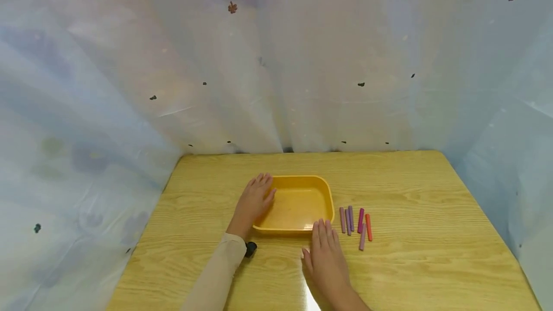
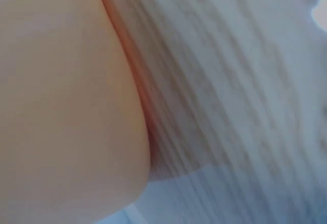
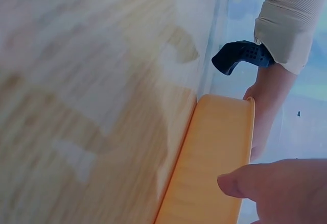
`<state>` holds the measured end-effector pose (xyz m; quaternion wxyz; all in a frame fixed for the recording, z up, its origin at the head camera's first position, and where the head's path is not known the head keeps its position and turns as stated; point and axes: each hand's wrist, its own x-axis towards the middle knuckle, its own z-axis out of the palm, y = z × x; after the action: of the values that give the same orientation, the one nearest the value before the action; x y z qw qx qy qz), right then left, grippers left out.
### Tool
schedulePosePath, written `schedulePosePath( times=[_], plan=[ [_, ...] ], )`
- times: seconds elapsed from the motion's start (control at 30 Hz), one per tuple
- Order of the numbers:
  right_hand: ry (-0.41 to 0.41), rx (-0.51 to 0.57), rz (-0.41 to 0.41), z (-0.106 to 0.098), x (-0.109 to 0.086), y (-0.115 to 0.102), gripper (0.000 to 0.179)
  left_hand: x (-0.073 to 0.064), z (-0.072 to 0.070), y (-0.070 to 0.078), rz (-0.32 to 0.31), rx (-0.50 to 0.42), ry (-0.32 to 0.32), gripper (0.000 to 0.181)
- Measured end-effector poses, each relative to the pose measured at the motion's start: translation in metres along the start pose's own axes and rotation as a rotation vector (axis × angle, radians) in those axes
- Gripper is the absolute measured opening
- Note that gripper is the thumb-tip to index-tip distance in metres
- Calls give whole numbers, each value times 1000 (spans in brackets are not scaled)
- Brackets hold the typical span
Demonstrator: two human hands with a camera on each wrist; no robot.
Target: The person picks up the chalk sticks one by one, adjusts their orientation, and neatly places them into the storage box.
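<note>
On the wooden table sits a yellow plastic tray (image 1: 298, 205) with a raised rim and nothing inside. My left hand (image 1: 252, 201) rests on its left rim, fingers extended toward the far left corner, thumb over the inside. At the near right corner, my right hand (image 1: 327, 256) touches the rim with straight fingertips, its thumb spread to the left. The right wrist view shows the tray's outer wall (image 3: 204, 152) with the right thumb (image 3: 240, 180) in front of it. In the left wrist view the tray's side (image 2: 66, 101) fills the left part.
Several chalk-like sticks lie right of the tray, among them a red stick (image 1: 368, 227), a magenta stick (image 1: 360, 221) and purple ones. A pale patterned curtain (image 1: 276, 61) hangs behind the table (image 1: 432, 234) and along both sides. A black wrist device (image 1: 250, 249) sits at the left sleeve.
</note>
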<state>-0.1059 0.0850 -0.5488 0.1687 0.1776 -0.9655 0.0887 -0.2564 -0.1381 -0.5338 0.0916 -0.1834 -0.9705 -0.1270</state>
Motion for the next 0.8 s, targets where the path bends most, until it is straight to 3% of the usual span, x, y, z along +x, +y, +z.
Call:
schedulePosePath(
  times=[0.43, 0.67, 0.8],
  plan=[
    [6, -7, -13, -3, 2, 0, 70, 0, 1, -1, 5, -10, 27, 51],
    [-36, 14, -8, -5, 3, 3, 71, 0, 3, -4, 25, -82, 77, 49],
    [-54, 26, -32, -7, 4, 6, 71, -1, 5, -7, 5, -156, 94, 46]
  ],
)
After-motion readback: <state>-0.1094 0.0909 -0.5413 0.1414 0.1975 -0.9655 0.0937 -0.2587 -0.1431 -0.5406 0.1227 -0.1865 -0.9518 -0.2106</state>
